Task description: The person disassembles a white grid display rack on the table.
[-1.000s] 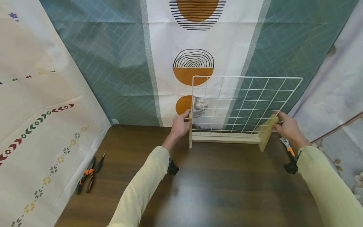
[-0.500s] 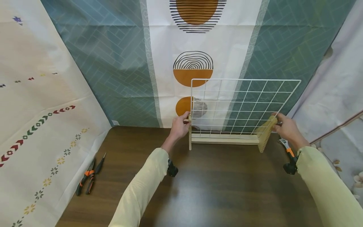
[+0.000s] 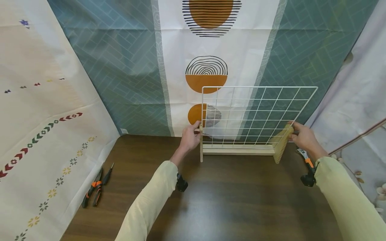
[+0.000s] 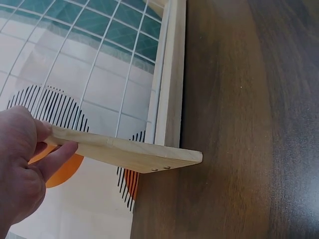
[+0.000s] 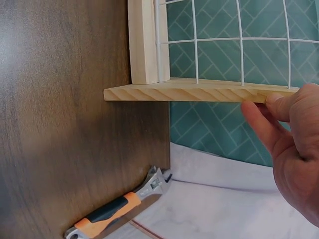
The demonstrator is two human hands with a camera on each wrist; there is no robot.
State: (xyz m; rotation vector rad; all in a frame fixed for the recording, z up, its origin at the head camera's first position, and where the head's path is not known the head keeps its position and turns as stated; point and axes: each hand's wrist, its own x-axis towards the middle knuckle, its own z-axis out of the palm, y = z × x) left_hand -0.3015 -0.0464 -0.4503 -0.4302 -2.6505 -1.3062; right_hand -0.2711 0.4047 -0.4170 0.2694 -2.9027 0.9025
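Observation:
A wooden rack (image 3: 238,150) with a white wire grid (image 3: 256,108) rising from it stands at the back of the table, right of the middle. My left hand (image 3: 189,136) pinches the top of its left side panel (image 4: 107,147), where two screw heads show on the outer face. On the other end, my right hand (image 3: 305,135) pinches the upper part of the right side panel (image 5: 189,93). A pale wooden crossbar (image 5: 142,42) joins both panels low down, and the grid's lower edge lies along it.
An adjustable wrench (image 5: 112,209) lies by the right wall, below my right hand. Pliers (image 3: 91,189) and a screwdriver (image 3: 104,180) lie at the table's left edge. A patterned cloth (image 3: 135,83) hangs right behind the rack.
Both hands keep their hold on the side panels. In the head view everything sits slightly lower, and the rack appears shifted a little to the left; its posture looks the same.

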